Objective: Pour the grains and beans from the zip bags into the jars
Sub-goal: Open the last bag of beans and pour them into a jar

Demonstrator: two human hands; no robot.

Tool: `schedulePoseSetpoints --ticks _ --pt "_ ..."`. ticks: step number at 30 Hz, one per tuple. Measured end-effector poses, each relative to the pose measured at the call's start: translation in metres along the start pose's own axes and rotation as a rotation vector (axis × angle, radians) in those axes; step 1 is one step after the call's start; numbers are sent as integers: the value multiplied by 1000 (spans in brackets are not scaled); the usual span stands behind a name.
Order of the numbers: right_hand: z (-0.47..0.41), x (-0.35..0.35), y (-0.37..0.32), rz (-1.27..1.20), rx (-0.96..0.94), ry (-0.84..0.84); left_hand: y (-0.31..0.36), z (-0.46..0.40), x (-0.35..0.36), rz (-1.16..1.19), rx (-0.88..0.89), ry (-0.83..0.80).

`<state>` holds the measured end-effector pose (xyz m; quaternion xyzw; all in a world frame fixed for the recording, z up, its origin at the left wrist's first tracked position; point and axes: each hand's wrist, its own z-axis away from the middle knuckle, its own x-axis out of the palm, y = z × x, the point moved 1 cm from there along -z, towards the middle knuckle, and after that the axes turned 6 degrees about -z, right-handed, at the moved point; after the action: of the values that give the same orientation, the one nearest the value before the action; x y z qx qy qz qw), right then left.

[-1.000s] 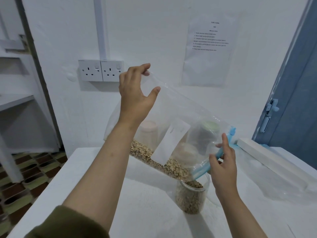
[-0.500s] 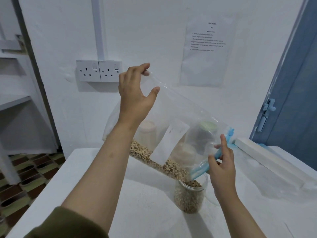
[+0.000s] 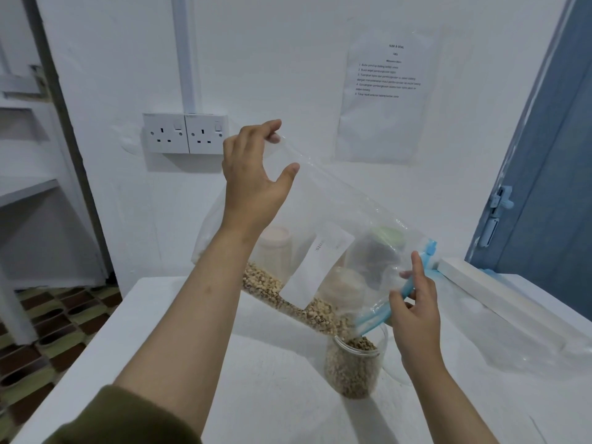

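Observation:
A clear zip bag (image 3: 339, 219) with a white label and a blue zip strip hangs tilted over the table. My left hand (image 3: 253, 181) pinches its raised bottom corner. My right hand (image 3: 413, 312) holds the blue zip end just above a clear jar (image 3: 352, 366). Pale beans (image 3: 288, 302) lie along the bag's lower edge and slide toward the mouth into the jar, which is nearly full of beans.
Other jars, one with a green lid (image 3: 387, 235), stand behind the bag against the wall. A white box (image 3: 499, 299) and an empty clear bag (image 3: 528, 344) lie on the white table (image 3: 256, 395) at the right. A blue door (image 3: 544, 187) stands right.
The bean level in the jar has risen slightly. Both hands keep the bag in nearly the same tilted pose.

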<state>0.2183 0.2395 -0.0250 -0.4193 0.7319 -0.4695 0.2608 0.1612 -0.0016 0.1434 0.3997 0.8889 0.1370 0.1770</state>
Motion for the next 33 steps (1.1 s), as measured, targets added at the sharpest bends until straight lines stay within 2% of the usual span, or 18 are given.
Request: schedulePoseSetpoints --ticks 12,22,28,33 --pt "-1 1 1 -5 -12 -4 -1 0 0 3 -4 0" --pt "8 1 -1 -2 -107 81 3 2 0 10 -11 -12" --pt "9 0 2 63 -173 125 3 3 0 19 -14 -14" --pt "9 2 5 227 -221 189 2 3 0 22 -19 -12"
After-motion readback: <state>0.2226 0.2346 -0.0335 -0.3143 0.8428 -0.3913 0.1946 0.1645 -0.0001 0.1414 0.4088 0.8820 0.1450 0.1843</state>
